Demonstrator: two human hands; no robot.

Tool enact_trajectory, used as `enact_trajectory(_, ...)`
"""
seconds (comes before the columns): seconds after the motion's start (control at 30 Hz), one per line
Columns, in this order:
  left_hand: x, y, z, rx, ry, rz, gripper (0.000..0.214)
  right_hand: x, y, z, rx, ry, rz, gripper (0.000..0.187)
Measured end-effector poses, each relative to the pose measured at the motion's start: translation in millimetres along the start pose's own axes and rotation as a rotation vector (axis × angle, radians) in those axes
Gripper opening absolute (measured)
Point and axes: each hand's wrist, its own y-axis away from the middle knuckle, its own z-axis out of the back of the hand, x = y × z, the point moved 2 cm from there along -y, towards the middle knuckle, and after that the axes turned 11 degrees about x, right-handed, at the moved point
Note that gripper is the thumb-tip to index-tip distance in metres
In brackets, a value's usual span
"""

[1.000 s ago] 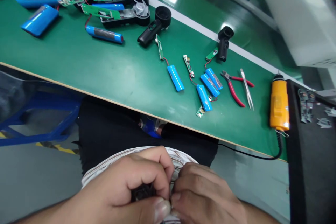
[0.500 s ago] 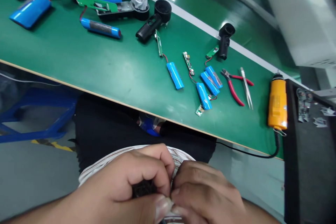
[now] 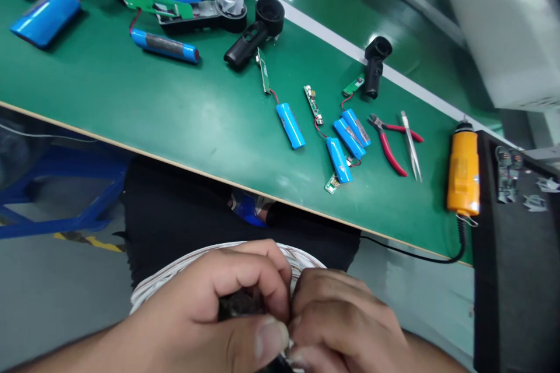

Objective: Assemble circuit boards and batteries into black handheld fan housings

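Note:
Close to my lap, my left hand (image 3: pixel 219 309) is closed around a black part (image 3: pixel 240 304), mostly hidden by the fingers and thumb. My right hand (image 3: pixel 345 320) meets it at the fingertips, with its fingers bent in a pinch. A small pale bit shows between the two hands, too small to name. On the bench beyond lie blue battery packs (image 3: pixel 290 126) wired to small green circuit boards (image 3: pixel 263 71), and black fan housings (image 3: pixel 269 14).
Red-handled cutters (image 3: pixel 391 151) and tweezers (image 3: pixel 411 145) lie right of the batteries. An orange electric screwdriver (image 3: pixel 464 172) with a cable stands near a black tray (image 3: pixel 525 256). Opened fan bodies (image 3: pixel 210 14) sit at the back left. A blue stool (image 3: pixel 56 198) is below the bench edge.
My left thumb has shifted slightly, and more of the black part shows below it. Both hands remain together; the view has moved only a little.

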Motion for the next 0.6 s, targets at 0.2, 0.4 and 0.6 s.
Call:
enact_trajectory(0.2, -3, 7, -7.7, -0.095, -0.130, 0.074, 0.008, 0, 1, 3, 0.021, 0.009, 0.030, 0.011)
enact_trajectory(0.4, -11, 2, -7.8, -0.107, -0.191, 0.079, 0.015, 6, 3, 11, 0.140, 0.083, -0.120, 0.006)
enact_trajectory(0.6, -7, 2, -3.4, 0.012, -0.216, 0.033, 0.013, 8, 0, 17, 0.168, 0.051, -0.096, 0.009)
